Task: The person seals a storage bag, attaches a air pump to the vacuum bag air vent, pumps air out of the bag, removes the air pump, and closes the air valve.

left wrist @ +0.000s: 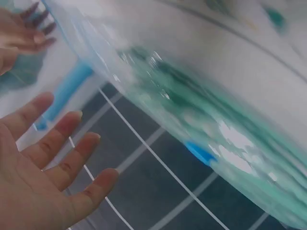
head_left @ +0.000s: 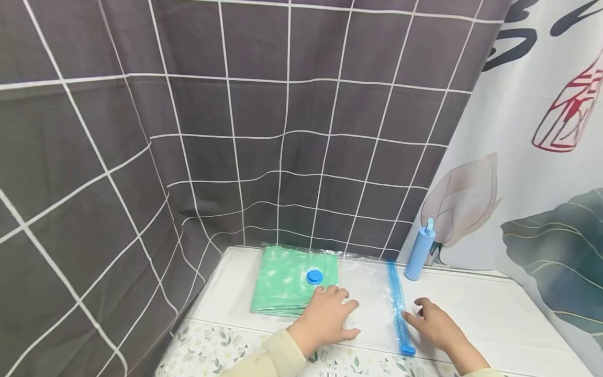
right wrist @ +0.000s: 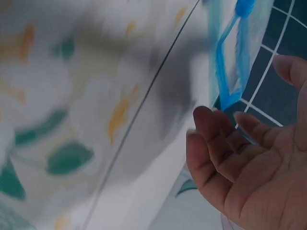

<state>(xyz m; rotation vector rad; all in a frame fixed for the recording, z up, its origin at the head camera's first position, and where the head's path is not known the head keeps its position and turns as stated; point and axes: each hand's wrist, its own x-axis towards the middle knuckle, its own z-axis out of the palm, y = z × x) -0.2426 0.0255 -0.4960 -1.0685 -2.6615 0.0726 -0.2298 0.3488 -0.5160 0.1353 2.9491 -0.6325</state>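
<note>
A clear vacuum storage bag (head_left: pixel 367 293) lies flat, with a folded green cloth (head_left: pixel 278 277) inside its left part. A round blue valve cap (head_left: pixel 314 276) sits over the cloth. Along the bag's right end runs a blue zip seal (head_left: pixel 397 301), its slider (head_left: pixel 407 350) at the near end. My left hand (head_left: pixel 327 317) hovers over the middle of the bag, fingers spread and holding nothing; the left wrist view shows its empty palm (left wrist: pixel 33 187). Just right of the seal is my right hand (head_left: pixel 438 325), its fingers loosely bent around nothing in the right wrist view.
A light blue hand pump (head_left: pixel 420 254) stands upright at the back, right of the bag. The white tabletop (head_left: pixel 476 309) has a floral-patterned cover (head_left: pixel 212 345) along its front. Behind hang a dark grid-patterned curtain (head_left: pixel 306 104) and a white printed one (head_left: pixel 518 125).
</note>
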